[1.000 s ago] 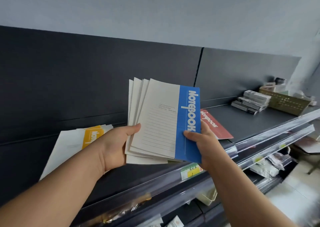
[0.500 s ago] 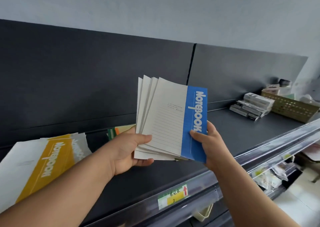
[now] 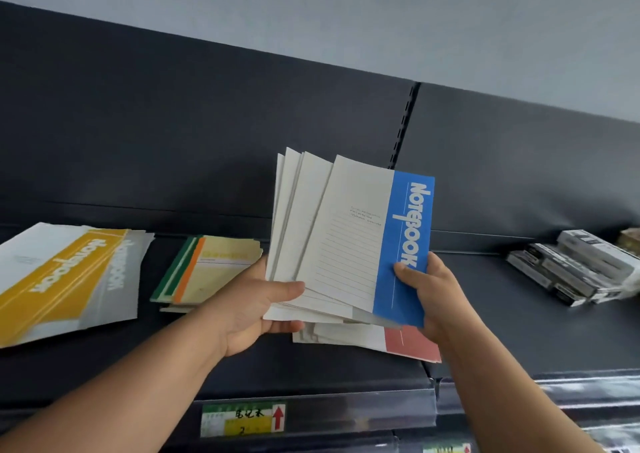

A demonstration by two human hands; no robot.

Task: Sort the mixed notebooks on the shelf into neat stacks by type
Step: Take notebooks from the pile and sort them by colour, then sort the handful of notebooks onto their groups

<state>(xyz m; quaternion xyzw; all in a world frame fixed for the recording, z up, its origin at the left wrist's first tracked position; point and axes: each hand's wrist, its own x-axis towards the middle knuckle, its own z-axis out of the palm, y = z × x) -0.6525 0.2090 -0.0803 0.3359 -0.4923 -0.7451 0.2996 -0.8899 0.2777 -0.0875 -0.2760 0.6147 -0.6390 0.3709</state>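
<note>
A fanned bundle of blue-spined notebooks [image 3: 349, 238] is held upright above the dark shelf [image 3: 519, 331]. My left hand [image 3: 256, 310] grips its lower left corner, thumb across the front. My right hand [image 3: 433, 293] pinches the blue spine at the lower right. Under the bundle a red-spined notebook stack [image 3: 398, 343] lies flat on the shelf. To the left lie a stack of yellow-spined notebooks [image 3: 65, 279] and a stack of cream notebooks with green and orange spines [image 3: 211, 269].
Boxed items [image 3: 575, 269] are piled at the shelf's right end. A price label [image 3: 242, 419] sits on the clear front rail. The dark back panel [image 3: 207, 141] rises behind the shelf.
The view has swung left and down, bringing the cream and yellow stacks and the red stack into sight. Both hands keep hold of the blue bundle, now above the red stack.
</note>
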